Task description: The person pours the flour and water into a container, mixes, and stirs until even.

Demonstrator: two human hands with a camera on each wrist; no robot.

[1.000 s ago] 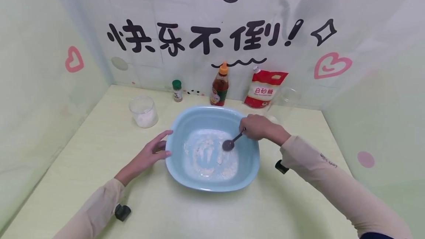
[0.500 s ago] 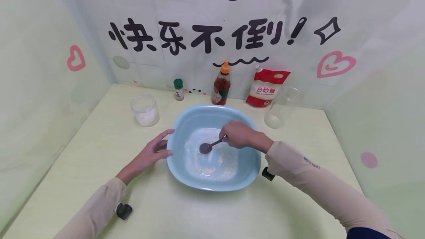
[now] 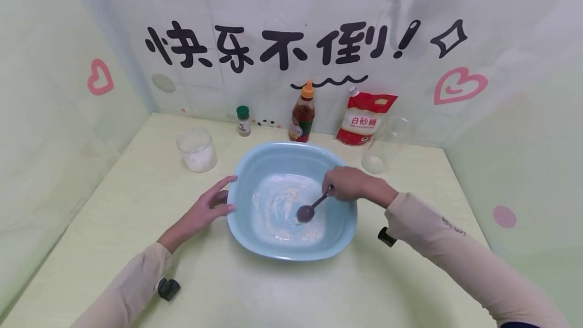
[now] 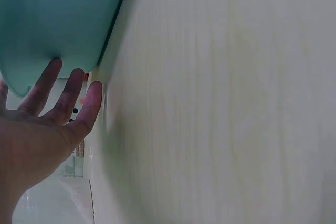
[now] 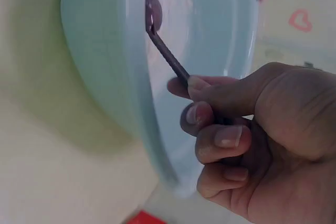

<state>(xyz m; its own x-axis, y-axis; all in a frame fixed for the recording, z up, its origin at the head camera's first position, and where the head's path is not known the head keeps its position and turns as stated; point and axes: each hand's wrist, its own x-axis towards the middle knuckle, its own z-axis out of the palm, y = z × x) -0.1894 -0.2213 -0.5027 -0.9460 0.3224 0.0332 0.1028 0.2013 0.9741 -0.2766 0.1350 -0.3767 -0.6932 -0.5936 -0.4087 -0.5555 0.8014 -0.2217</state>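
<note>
A light blue plastic basin stands on the table, its floor smeared with a whitish powder-and-liquid mixture. My right hand grips the handle of a dark spoon over the basin's right side. The spoon's bowl is down in the mixture. In the right wrist view the thumb and forefinger pinch the handle, the other fingers curled beneath. At the basin's left side my left hand touches the rim; in the left wrist view its fingers reach out fairly straight along the outer wall.
Behind the basin stand a green-capped shaker, an orange-capped sauce bottle and a red-and-white sugar pouch. A glass with white powder is at left. Another clear glass container stands at right, near my right hand. Walls enclose the table's back and sides.
My right hand swept the spoon leftward across the basin floor, then back right and toward the near side. The mixture's streaks have shifted. The left hand keeps its place at the rim.
</note>
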